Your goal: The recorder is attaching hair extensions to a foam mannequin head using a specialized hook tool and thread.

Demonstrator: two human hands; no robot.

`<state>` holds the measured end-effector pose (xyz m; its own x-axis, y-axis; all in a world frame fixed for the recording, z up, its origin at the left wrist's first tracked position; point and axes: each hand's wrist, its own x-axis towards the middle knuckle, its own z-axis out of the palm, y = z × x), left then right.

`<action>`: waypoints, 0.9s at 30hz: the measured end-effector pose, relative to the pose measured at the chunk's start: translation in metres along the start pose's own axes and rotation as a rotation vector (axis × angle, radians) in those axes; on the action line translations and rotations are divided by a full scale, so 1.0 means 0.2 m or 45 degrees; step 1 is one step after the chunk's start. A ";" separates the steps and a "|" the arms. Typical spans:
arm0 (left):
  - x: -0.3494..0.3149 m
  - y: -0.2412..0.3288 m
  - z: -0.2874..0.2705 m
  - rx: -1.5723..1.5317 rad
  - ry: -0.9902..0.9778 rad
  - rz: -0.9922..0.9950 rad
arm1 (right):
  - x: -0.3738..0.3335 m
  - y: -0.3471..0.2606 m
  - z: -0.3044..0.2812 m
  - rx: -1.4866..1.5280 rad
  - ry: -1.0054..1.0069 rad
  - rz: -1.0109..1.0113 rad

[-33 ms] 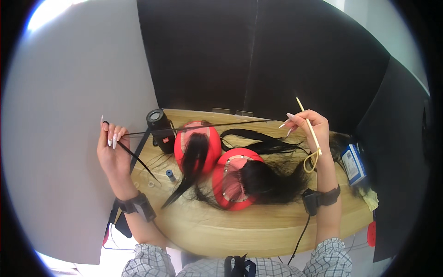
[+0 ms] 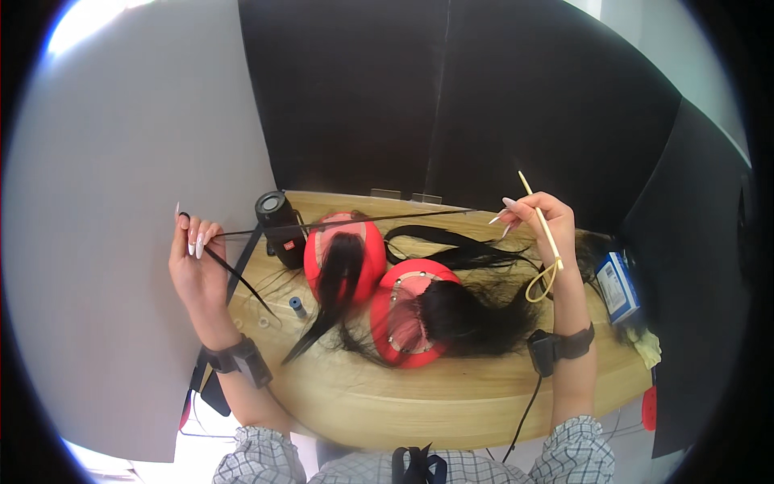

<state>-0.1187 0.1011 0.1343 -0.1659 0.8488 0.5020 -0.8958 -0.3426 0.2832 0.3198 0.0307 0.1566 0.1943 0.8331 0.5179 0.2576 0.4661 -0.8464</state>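
A thin strand of black hair [image 2: 363, 220] is stretched almost level between my raised hands, over the tabletop. My left hand [image 2: 197, 258] is closed, pinching one end, and a loose tail hangs below the fingers. My right hand [image 2: 548, 222] is also closed, with the other end at its fingertips. It grips a slim pale-yellow stick [image 2: 547, 227] too, tip up, with a yellow cord loop dangling by the wrist. Beneath are two red head-shaped forms, a rear one [image 2: 372, 250] and a nearer one [image 2: 387, 339], each with a pink mesh cap and black hair attached.
A black cylindrical speaker [image 2: 280, 230] stands at the back left. Near it is a small dark spool [image 2: 297, 306]. A bundle of black hair [image 2: 459, 246] lies behind the forms. At right are a blue-and-white box [image 2: 617, 288] and a pale crumpled cloth [image 2: 647, 348]. Dark panels [image 2: 484, 105] rise behind.
The cord loop on the yellow stick has swung slightly to the left. Both hands and the stretched strand look nearly unmoved.
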 end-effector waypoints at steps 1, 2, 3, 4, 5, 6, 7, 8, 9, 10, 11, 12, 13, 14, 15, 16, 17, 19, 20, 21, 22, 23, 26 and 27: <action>0.00 -0.01 0.01 0.000 -0.003 -0.001 | 0.00 0.02 -0.02 -0.009 0.043 0.006; -0.01 -0.02 0.03 -0.026 0.047 0.014 | 0.00 0.04 -0.04 -0.009 0.046 0.003; -0.01 -0.03 0.04 -0.051 0.097 0.030 | 0.00 0.05 -0.05 -0.045 0.089 0.035; -0.01 -0.04 0.04 -0.053 0.093 0.030 | -0.01 0.07 -0.07 -0.082 0.132 0.067; -0.01 -0.04 0.03 -0.075 0.110 0.033 | -0.01 0.08 -0.07 -0.074 0.135 0.063; -0.01 -0.04 0.02 -0.096 0.128 0.035 | -0.01 0.10 -0.07 -0.044 0.147 0.066; 0.00 -0.04 0.01 -0.092 0.120 0.036 | -0.01 0.12 -0.08 -0.014 0.159 0.069; 0.00 -0.03 -0.01 -0.101 0.118 0.028 | -0.01 0.13 -0.08 -0.011 0.161 0.068; 0.01 -0.02 -0.03 -0.111 0.116 0.019 | -0.01 0.14 -0.09 -0.014 0.175 0.091; 0.02 -0.02 -0.06 -0.108 0.113 0.018 | -0.01 0.16 -0.10 -0.016 0.189 0.114; 0.03 -0.01 -0.08 -0.081 0.133 0.024 | -0.01 0.17 -0.12 -0.013 0.189 0.114; 0.03 0.01 -0.10 -0.053 0.153 0.030 | -0.01 0.19 -0.15 0.018 0.203 0.130; 0.04 0.02 -0.11 -0.048 0.151 0.031 | -0.01 0.21 -0.17 0.050 0.217 0.146; 0.04 0.04 -0.10 0.000 0.178 0.051 | -0.01 0.22 -0.20 0.077 0.229 0.178; 0.03 0.05 -0.09 0.040 0.204 0.069 | -0.01 0.24 -0.24 0.076 0.232 0.176; 0.03 0.07 -0.09 0.040 0.201 0.068 | -0.01 0.29 -0.30 0.142 0.265 0.223; 0.03 0.11 -0.10 0.074 0.204 0.107 | -0.01 0.34 -0.36 0.212 0.301 0.270; 0.03 0.16 -0.13 0.079 0.208 0.129 | -0.03 0.41 -0.50 0.227 0.363 0.296; 0.02 0.19 -0.14 0.179 0.186 0.186 | -0.04 0.47 -0.56 0.352 0.491 0.316; 0.02 0.21 -0.13 0.275 0.163 0.243 | -0.06 0.53 -0.64 0.476 0.618 0.331; 0.01 0.21 -0.13 0.249 0.166 0.224 | -0.09 0.60 -0.81 0.592 0.591 0.299; 0.00 0.24 -0.12 0.364 0.223 0.297 | -0.10 0.61 -0.84 0.587 0.596 0.306; -0.02 0.26 -0.06 0.575 0.283 0.399 | -0.13 0.61 -0.91 0.623 0.780 0.054; -0.03 0.26 -0.03 0.673 0.280 0.439 | -0.14 0.59 -0.91 0.529 0.865 0.030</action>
<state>-0.1670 0.0803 0.1403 -0.5368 0.6986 0.4731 -0.4629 -0.7127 0.5270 0.5181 0.0085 0.0648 0.7643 0.5426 0.3485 -0.1016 0.6350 -0.7658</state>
